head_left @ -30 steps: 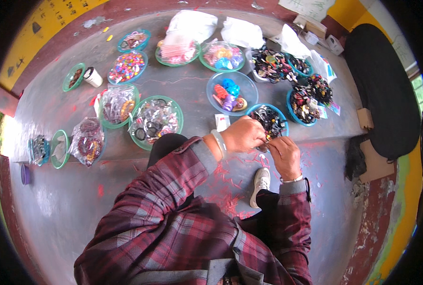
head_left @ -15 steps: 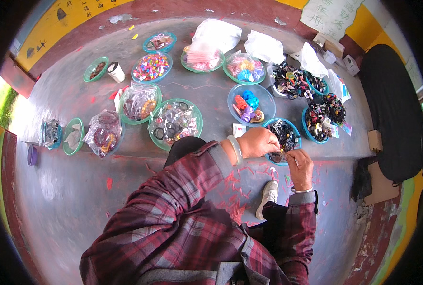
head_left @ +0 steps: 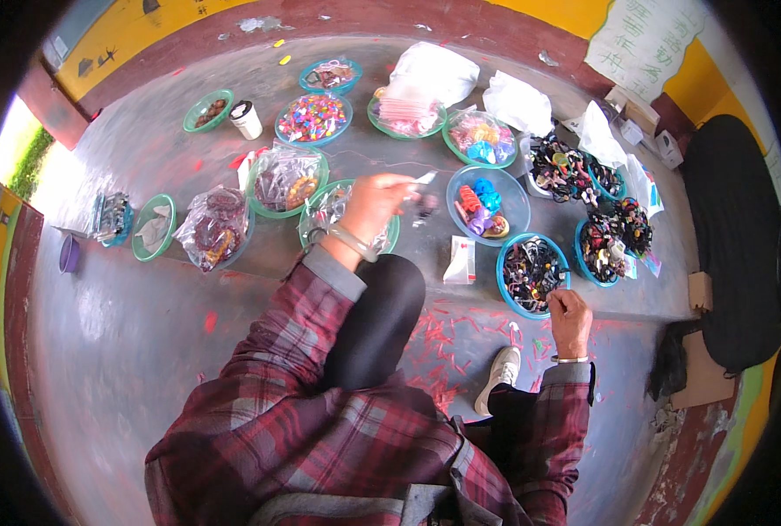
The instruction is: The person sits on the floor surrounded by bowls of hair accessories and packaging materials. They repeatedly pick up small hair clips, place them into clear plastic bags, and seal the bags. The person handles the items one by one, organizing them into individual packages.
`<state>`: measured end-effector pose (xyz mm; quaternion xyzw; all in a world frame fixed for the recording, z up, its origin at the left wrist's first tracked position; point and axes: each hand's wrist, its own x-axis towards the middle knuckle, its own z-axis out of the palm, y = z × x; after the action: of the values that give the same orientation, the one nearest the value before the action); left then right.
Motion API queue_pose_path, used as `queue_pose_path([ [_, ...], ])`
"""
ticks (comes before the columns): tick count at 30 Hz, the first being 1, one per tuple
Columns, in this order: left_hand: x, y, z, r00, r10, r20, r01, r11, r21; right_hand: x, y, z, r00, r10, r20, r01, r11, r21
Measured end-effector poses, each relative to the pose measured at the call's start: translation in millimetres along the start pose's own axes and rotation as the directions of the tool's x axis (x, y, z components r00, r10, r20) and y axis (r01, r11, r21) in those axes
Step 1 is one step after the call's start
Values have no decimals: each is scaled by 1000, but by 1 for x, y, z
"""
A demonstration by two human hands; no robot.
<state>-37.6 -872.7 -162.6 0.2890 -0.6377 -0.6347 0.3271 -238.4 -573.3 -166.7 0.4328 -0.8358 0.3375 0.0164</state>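
Note:
My left hand (head_left: 375, 209) is raised over a green bowl of bagged accessories (head_left: 320, 210). Its fingers pinch a small plastic packet (head_left: 424, 186) with a white top and something dark below, blurred by motion. My right hand (head_left: 571, 323) is closed at the near right rim of a blue bowl (head_left: 503, 289) filled with mostly black hair ties (head_left: 531, 267). What its fingertips hold, if anything, is too small to make out. A flat white packet (head_left: 461, 260) lies on the ledge left of that bowl.
A clear blue bowl (head_left: 454, 206) holds colourful pieces. More bowls of small goods stand behind and to the left, with a lidded cup (head_left: 246, 121) and white bags (head_left: 518, 103). A long black object (head_left: 734, 245) is at the right. Red scraps (head_left: 430, 351) litter the floor.
My left hand has moved left, away from the right hand and the blue bowl, carrying the packet. My right hand stays near the bowl's rim. The whole view has shifted slightly.

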Motion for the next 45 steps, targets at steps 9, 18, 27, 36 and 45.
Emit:
queue_pose_path([
  [9,-23,-106,-118,864,-343,-368,257,929,-265,-3,-4,18,989,4,150,6,998,-65],
  [18,-8,-150,-118,840,-457,-292,227,786,-575,-3,8,31,979,-44,201,63,994,-85],
  [27,-7,-182,-143,636,-90,-766,143,990,2,-7,2,32,973,-44,228,73,990,-123],
  [36,30,-10,-11,973,-41,-229,13,993,-120,-12,2,28,957,-58,284,113,977,-180],
  [45,67,-143,140,962,-231,144,46,659,751,-7,0,31,939,-111,327,175,969,-175],
])
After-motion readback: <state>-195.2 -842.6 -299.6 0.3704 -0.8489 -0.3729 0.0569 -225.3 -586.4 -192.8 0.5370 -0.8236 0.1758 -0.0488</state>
